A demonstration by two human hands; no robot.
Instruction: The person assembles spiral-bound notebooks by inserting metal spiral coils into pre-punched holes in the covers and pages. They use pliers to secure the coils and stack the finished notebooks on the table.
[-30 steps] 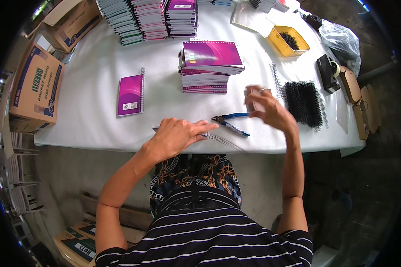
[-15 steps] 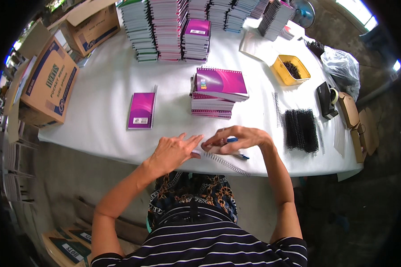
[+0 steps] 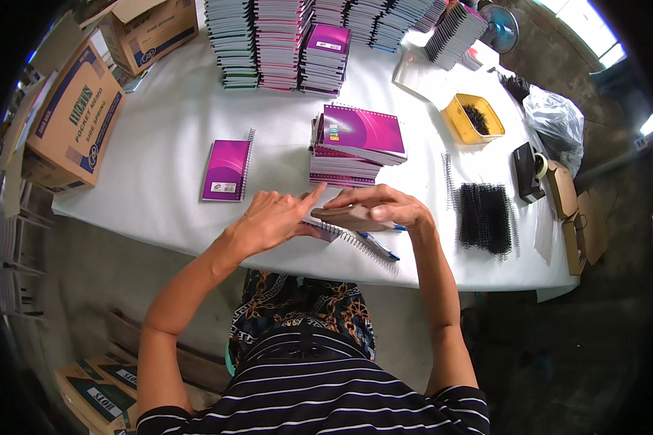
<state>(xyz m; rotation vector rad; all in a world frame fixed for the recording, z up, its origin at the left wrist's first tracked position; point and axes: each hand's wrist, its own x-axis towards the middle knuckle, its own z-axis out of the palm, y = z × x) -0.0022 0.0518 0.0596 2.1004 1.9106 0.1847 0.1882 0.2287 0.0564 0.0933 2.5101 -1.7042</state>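
Near the table's front edge my left hand (image 3: 270,221) holds a small purple notebook (image 3: 329,233), mostly hidden beneath its fingers. A dark wire coil (image 3: 370,250) runs along the notebook's edge and sticks out past it to the right. My right hand (image 3: 377,206) is stretched out with flat fingers over the coil and the notebook's edge; its underside is in shadow. A blue-and-white pen (image 3: 379,246) lies beside the coil. Just beyond my hands stands a stack of purple notebooks (image 3: 363,134), and another spiral-bound purple notebook (image 3: 226,171) lies to the left.
Many black coils (image 3: 484,219) lie bunched at the right, near a yellow tub (image 3: 474,118) of small dark pieces and a tape dispenser (image 3: 530,172). Tall notebook stacks (image 3: 277,47) line the back. Cardboard boxes (image 3: 76,119) stand at the left.
My right hand's fingers have gone from curled to stretched flat over the coil. More of the notebook's edge shows between my hands. The whole view has shifted slightly.
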